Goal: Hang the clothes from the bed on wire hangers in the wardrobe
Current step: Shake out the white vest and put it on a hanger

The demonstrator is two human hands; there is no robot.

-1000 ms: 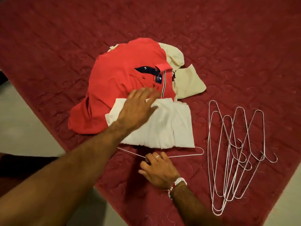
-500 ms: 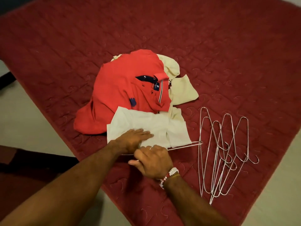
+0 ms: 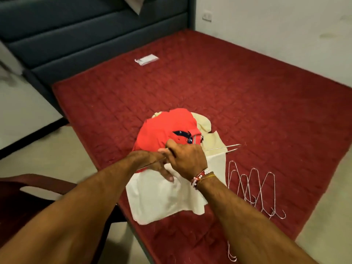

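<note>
A white garment (image 3: 163, 199) hangs lifted above the near edge of the red bed (image 3: 247, 103). My right hand (image 3: 187, 159) grips a wire hanger (image 3: 222, 148) whose end sticks out to the right. My left hand (image 3: 158, 164) pinches the top of the white garment right beside it. Behind them lie a red polo shirt (image 3: 162, 130) and a beige garment (image 3: 209, 141) in a pile. Several spare wire hangers (image 3: 251, 189) rest on the bed to the right.
A dark padded headboard (image 3: 95, 31) stands at the far end, with a small white packet (image 3: 146, 59) on the bed near it. A dark red chair (image 3: 38, 189) sits at lower left on the pale floor. A white wall (image 3: 276, 25) runs along the right.
My view has tilted up. Both hands have raised the hanger and the white garment off the bed; before, the garment lay flat and the hanger rested at its lower edge.
</note>
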